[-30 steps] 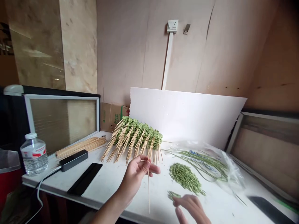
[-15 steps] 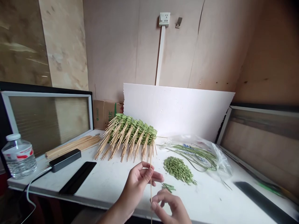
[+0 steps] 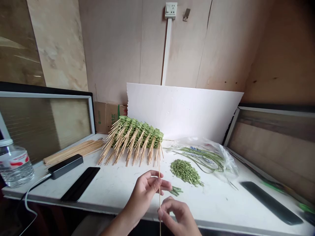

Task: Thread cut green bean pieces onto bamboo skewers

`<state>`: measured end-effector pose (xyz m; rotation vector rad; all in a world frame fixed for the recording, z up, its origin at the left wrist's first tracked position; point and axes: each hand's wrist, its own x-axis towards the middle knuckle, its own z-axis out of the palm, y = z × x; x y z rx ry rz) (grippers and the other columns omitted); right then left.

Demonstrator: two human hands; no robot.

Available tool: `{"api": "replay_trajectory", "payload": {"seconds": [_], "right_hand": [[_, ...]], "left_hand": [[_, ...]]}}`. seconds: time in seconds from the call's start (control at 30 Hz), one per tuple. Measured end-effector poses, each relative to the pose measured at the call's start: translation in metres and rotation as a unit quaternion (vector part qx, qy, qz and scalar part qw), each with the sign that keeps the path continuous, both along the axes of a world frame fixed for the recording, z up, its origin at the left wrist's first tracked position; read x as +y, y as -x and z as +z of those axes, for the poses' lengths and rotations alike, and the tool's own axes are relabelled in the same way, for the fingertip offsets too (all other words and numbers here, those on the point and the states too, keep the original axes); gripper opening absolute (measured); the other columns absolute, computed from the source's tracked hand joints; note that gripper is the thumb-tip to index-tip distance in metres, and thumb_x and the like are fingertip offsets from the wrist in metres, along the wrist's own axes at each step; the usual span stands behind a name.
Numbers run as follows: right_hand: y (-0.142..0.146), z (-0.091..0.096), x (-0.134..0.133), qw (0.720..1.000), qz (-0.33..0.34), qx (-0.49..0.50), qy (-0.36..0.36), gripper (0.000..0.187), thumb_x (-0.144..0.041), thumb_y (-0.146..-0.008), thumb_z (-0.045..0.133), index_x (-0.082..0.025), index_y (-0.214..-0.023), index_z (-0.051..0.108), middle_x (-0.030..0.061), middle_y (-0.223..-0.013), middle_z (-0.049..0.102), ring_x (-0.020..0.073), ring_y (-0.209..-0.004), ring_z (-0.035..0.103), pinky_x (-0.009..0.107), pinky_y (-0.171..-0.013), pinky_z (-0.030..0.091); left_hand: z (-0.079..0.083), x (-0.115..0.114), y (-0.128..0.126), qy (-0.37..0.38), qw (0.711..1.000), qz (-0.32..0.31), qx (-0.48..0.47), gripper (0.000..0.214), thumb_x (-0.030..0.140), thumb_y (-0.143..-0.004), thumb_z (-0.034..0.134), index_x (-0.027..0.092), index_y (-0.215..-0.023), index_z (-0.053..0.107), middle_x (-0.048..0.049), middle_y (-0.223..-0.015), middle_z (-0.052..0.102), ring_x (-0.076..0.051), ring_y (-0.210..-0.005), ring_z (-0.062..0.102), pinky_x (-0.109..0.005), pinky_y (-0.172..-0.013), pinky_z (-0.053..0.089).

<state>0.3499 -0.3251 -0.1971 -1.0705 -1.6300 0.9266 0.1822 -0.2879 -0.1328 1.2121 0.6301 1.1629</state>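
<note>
A thin bamboo skewer (image 3: 159, 195) stands nearly upright in front of me, with no green piece visible on it. My left hand (image 3: 147, 190) pinches it between thumb and forefinger, the other fingers loosely extended behind. Lower down, the thumb and fingertips of my right hand (image 3: 177, 214) are closed on the same skewer. Beyond my fingers lies a pile of short cut green stems (image 3: 185, 172), with a few loose green pieces (image 3: 176, 190) nearer my left fingertips. Farther back, a stack of loaded skewers (image 3: 137, 134) has green pieces threaded side by side, bare ends toward me.
Bare skewers (image 3: 73, 151) lie at left behind a black box (image 3: 66, 166) and a phone (image 3: 80, 184). A water bottle (image 3: 15, 164) stands at far left. Long green stems (image 3: 199, 155) rest in a plastic bag (image 3: 227, 160); a dark flat object (image 3: 270, 203) lies at right.
The view has tilted down a little, so the table things appear higher and slightly left. My right hand has moved slightly closer to the left along the skewer.
</note>
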Motion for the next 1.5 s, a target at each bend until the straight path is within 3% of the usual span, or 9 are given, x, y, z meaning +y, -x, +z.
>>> {"api": "replay_trajectory", "payload": {"seconds": [0.13,0.3,0.63,0.87,1.03,1.13,1.27,1.4,1.5], "right_hand": [[-0.002,-0.001,0.001,0.999,-0.017,0.031,0.021,0.042,-0.06,-0.088,0.071,-0.02,-0.077,0.074,0.0078,-0.078,0.072,0.0228,-0.076,0.064,0.035,-0.077,0.054],[-0.005,0.001,0.0,0.999,-0.03,0.034,0.028,0.041,-0.06,-0.088,0.072,-0.02,-0.077,0.076,0.0073,-0.076,0.072,0.0245,-0.079,0.064,0.037,-0.083,0.053],[-0.005,-0.001,0.0,0.998,-0.034,0.048,0.023,0.037,-0.056,-0.09,0.072,-0.021,-0.077,0.075,0.0067,-0.081,0.075,0.0239,-0.082,0.065,0.035,-0.083,0.051],[-0.038,0.006,0.017,0.986,-0.089,-0.123,-0.064,0.032,-0.051,-0.099,0.061,-0.025,-0.093,0.078,0.0079,-0.092,0.075,0.0264,-0.088,0.065,0.039,-0.083,0.051],[-0.092,-0.008,0.046,0.932,-0.209,-0.264,-0.137,0.026,-0.037,-0.101,0.057,-0.024,-0.106,0.078,0.0119,-0.101,0.077,0.0345,-0.099,0.064,0.05,-0.089,0.051],[-0.104,-0.02,0.054,0.917,-0.207,-0.311,-0.144,0.024,-0.033,-0.1,0.058,-0.025,-0.108,0.079,0.012,-0.1,0.076,0.0347,-0.097,0.064,0.049,-0.086,0.053],[-0.094,-0.029,0.053,0.906,-0.166,-0.355,-0.162,0.022,-0.028,-0.097,0.06,-0.028,-0.106,0.08,0.0112,-0.098,0.075,0.0336,-0.098,0.063,0.046,-0.082,0.053],[-0.087,-0.031,0.053,0.909,-0.175,-0.34,-0.168,0.023,-0.028,-0.098,0.058,-0.026,-0.095,0.08,0.0129,-0.098,0.075,0.0338,-0.099,0.062,0.048,-0.084,0.053],[-0.09,-0.027,0.054,0.935,-0.19,-0.256,-0.152,0.023,-0.037,-0.097,0.06,-0.025,-0.093,0.079,0.0127,-0.1,0.076,0.0338,-0.1,0.063,0.049,-0.086,0.053]], "left_hand": [[-0.005,-0.001,0.004,-0.02,0.998,-0.032,0.043,0.044,0.052,-0.092,0.075,0.011,-0.107,0.067,-0.018,-0.1,0.08,-0.028,-0.097,0.077,-0.034,-0.082,0.055],[-0.011,-0.001,0.004,-0.009,0.996,-0.076,0.05,0.043,0.045,-0.088,0.08,0.01,-0.109,0.07,-0.0188,-0.104,0.08,-0.029,-0.101,0.077,-0.038,-0.092,0.058],[-0.023,0.001,0.006,-0.032,0.993,-0.086,0.068,0.043,0.037,-0.088,0.082,0.011,-0.121,0.07,-0.0195,-0.116,0.077,-0.031,-0.11,0.075,-0.041,-0.098,0.059],[-0.03,0.012,0.007,-0.027,0.995,-0.03,0.096,0.047,0.051,-0.091,0.074,0.011,-0.115,0.07,-0.0163,-0.101,0.079,-0.028,-0.101,0.076,-0.037,-0.094,0.058],[-0.042,0.035,0.02,-0.025,0.993,0.0,0.116,0.056,0.06,-0.094,0.065,0.013,-0.126,0.063,-0.006,-0.086,0.071,-0.02,-0.071,0.074,-0.029,-0.064,0.055],[-0.049,0.044,0.025,-0.06,0.987,0.02,0.15,0.054,0.061,-0.095,0.062,0.013,-0.119,0.066,-0.0008,-0.077,0.063,-0.011,-0.052,0.058,-0.024,-0.053,0.042],[-0.054,0.046,0.026,-0.084,0.98,0.038,0.177,0.048,0.06,-0.097,0.059,0.012,-0.1,0.067,-0.0004,-0.074,0.061,-0.008,-0.051,0.043,-0.024,-0.054,0.037],[-0.056,0.043,0.022,-0.092,0.976,0.016,0.195,0.049,0.061,-0.099,0.055,0.013,-0.099,0.066,-0.0009,-0.075,0.062,-0.008,-0.052,0.043,-0.025,-0.057,0.039],[-0.055,0.039,0.021,-0.094,0.973,-0.002,0.211,0.051,0.063,-0.1,0.052,0.014,-0.101,0.066,-0.0012,-0.076,0.063,-0.009,-0.051,0.04,-0.024,-0.055,0.036]]}}
